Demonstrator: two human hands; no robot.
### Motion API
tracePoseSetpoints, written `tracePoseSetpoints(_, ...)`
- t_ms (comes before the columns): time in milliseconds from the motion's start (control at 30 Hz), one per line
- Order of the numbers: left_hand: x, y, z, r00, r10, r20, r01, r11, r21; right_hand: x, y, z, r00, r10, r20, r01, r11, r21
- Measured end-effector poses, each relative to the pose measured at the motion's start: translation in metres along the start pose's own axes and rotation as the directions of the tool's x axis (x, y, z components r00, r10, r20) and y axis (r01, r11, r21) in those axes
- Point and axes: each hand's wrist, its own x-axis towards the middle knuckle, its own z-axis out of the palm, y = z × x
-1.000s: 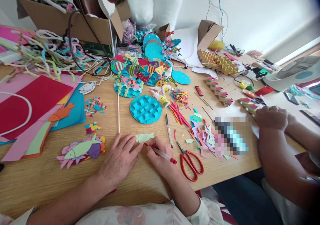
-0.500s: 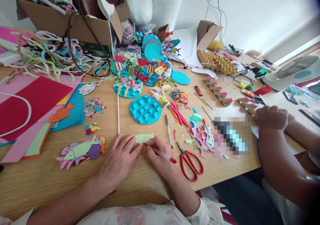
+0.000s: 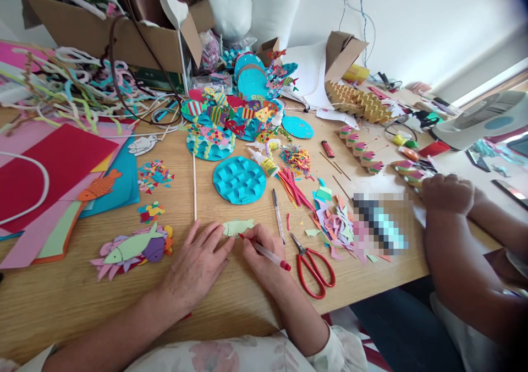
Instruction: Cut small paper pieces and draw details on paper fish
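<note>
A light green paper fish (image 3: 237,227) with drawn scale lines lies flat on the table. My left hand (image 3: 198,264) rests on its left end, fingers stretched out and pressing down. In my right hand (image 3: 264,256) is a red pen (image 3: 272,257), its tip at the fish's lower edge. The fingers are closed round the barrel. Scissors with red handles (image 3: 313,267) lie to the right of that hand, beside a second pen (image 3: 279,216). Left of my left hand is a pile of cut paper fish (image 3: 134,248).
Ahead lies a round blue woven paper disc (image 3: 239,180). Coloured paper sheets (image 3: 53,168) cover the left, paper scraps (image 3: 336,218) the right. Decorated fish (image 3: 214,135), glue bottles (image 3: 264,160) and a cardboard box (image 3: 157,47) stand further back. Another person's hands (image 3: 447,196) rest at the right.
The pen tip has shifted very slightly along the lower edge of the green fish. My left hand stays in place, and the view has tilted a little.
</note>
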Motion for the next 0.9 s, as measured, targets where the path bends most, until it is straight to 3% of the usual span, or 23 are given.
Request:
tracePoseSetpoints(433,0.002,0.0,0.0,1.0,-0.001,0.012,0.0,0.999,0.042,-0.001,0.003,0.001,1.0,-0.023,-0.003,0.023,1.0,0.01)
tracePoseSetpoints(700,0.012,0.006,-0.011,0.999,-0.014,0.032,0.013,1.0,0.024,0.0,0.0,-0.006,0.999,0.038,0.009,-0.039,0.995,0.095)
tracePoseSetpoints(900,0.013,0.006,-0.008,0.999,-0.015,0.034,0.014,1.0,0.014,0.0,0.002,-0.004,0.999,0.038,0.02,-0.04,0.994,0.105)
